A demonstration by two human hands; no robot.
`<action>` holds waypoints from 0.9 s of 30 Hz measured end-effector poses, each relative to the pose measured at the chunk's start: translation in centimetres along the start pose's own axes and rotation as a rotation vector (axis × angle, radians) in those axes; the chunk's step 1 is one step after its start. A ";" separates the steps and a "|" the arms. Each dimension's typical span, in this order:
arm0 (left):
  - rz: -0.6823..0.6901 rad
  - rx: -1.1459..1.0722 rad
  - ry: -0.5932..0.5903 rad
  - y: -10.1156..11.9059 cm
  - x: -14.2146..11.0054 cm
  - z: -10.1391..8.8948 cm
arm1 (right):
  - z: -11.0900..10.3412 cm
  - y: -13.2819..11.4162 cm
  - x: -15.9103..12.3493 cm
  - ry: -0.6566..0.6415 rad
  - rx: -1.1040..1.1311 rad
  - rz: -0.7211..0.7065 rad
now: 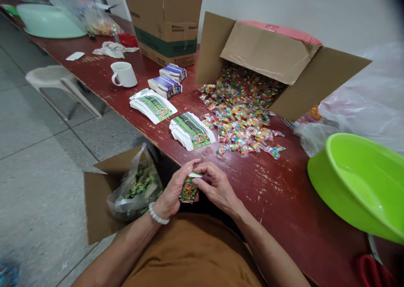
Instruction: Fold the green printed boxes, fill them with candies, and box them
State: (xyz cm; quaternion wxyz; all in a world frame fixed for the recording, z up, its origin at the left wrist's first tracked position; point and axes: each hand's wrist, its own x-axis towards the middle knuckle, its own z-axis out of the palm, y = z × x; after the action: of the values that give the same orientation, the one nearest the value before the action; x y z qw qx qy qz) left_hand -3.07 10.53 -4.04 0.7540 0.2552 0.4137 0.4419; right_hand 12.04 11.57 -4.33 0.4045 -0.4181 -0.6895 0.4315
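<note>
A small green printed candy box is held upright in front of my body at the table's edge. My left hand wraps around its left side, with a beaded bracelet on the wrist. My right hand pinches the white flap at the box's top; whether anything is inside is hidden. Beyond my hands lie two fanned stacks of flat green cartons, the nearer stack and the farther stack. Small clear packets of colourful candy spill over the table to their right.
A tipped cardboard box pours out the packets. A green basin and red-handled scissors are at right. A white mug, purple cartons and a tall box stand farther back. On the floor, an open box holds a bag of green boxes.
</note>
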 end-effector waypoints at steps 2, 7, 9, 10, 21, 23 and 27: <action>0.034 0.025 -0.013 -0.1 -0.1 0.0 | -0.1 0.1 0.2 0.044 -0.019 -0.070; -0.022 0.050 -0.062 -0.2 0.0 0.3 | -0.2 0.4 0.6 -0.027 0.438 0.189; -0.051 0.059 -0.086 -0.1 0.1 0.2 | -0.1 0.5 0.7 -0.033 0.519 0.272; -0.071 0.054 -0.096 -0.1 0.1 0.1 | -0.1 0.5 0.7 -0.027 0.506 0.269; -0.180 -0.146 -0.022 0.4 0.8 -0.2 | 0.1 1.0 -0.3 -0.065 0.059 -0.020; -0.178 -0.222 -0.024 0.6 1.1 -0.5 | 0.3 1.0 -0.6 -0.070 -0.046 -0.082; -0.161 -0.341 -0.017 -0.2 1.4 -0.7 | 0.8 1.0 -1.1 -0.138 -0.385 -0.223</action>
State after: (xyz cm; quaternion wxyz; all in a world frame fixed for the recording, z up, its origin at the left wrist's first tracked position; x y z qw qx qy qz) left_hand -3.22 11.70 -5.18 0.8228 0.0936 0.3455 0.4414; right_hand 11.89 10.64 -5.74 0.3142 -0.3783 -0.8271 0.2722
